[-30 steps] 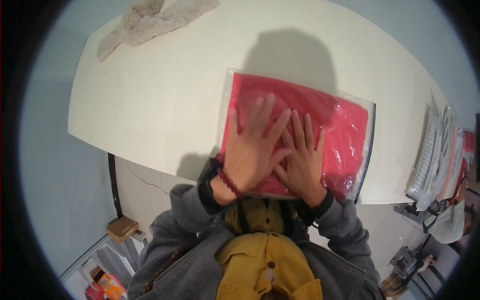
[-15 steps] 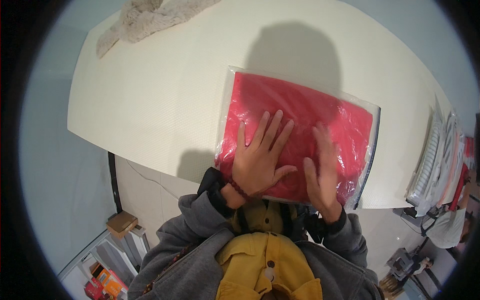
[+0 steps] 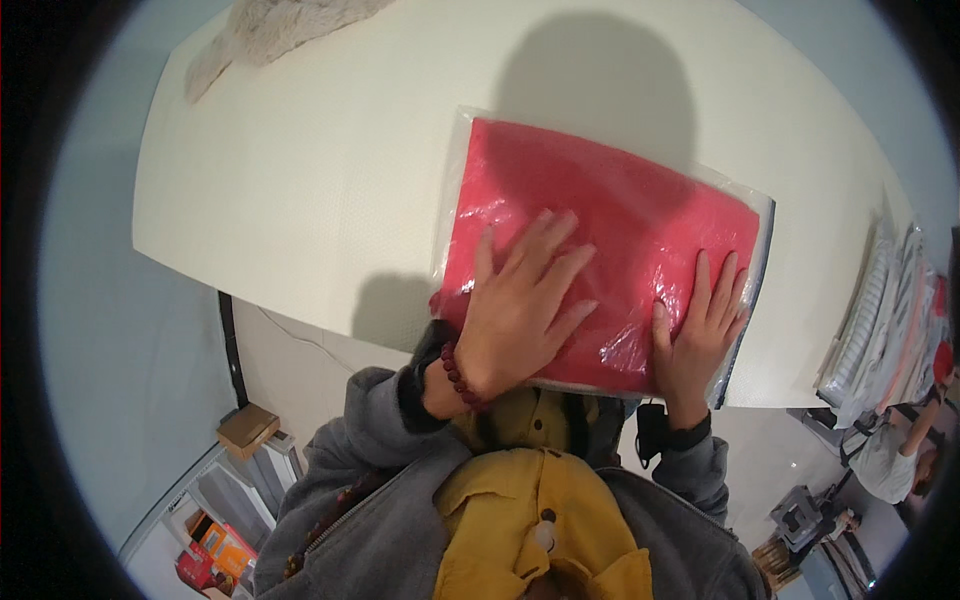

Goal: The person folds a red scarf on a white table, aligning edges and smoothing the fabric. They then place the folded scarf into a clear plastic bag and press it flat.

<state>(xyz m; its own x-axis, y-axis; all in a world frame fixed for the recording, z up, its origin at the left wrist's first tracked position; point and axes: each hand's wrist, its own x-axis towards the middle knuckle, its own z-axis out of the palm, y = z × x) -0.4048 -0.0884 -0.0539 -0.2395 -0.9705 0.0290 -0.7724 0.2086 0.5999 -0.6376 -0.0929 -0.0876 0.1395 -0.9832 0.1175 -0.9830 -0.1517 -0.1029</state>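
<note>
A folded red cloth item in a clear plastic bag [image 3: 600, 190] lies flat on the pale table, its dark-edged side facing right. My left hand [image 3: 525, 310] is over the left half of the bag, fingers apart and slightly blurred at the tips. On the bag's lower right part rests my right hand [image 3: 700, 330], fingers stretched out near the dark edge. Neither hand grips anything. The lower left corner of the bag is partly hidden behind my left wrist, which wears a dark red bead bracelet [image 3: 460, 376].
A beige furry piece [image 3: 290, 30] lies at the table's far left. Several bagged garments [image 3: 875, 320] are stacked at the right end of the table [image 3: 300, 190]. Below on the left, a cardboard box [image 3: 247, 430] sits by a shelf. Another person [image 3: 890, 460] is at the lower right.
My right hand has moved right and come down flat by the bag's dark edge. My left hand has shifted slightly, still over the bag's left half.
</note>
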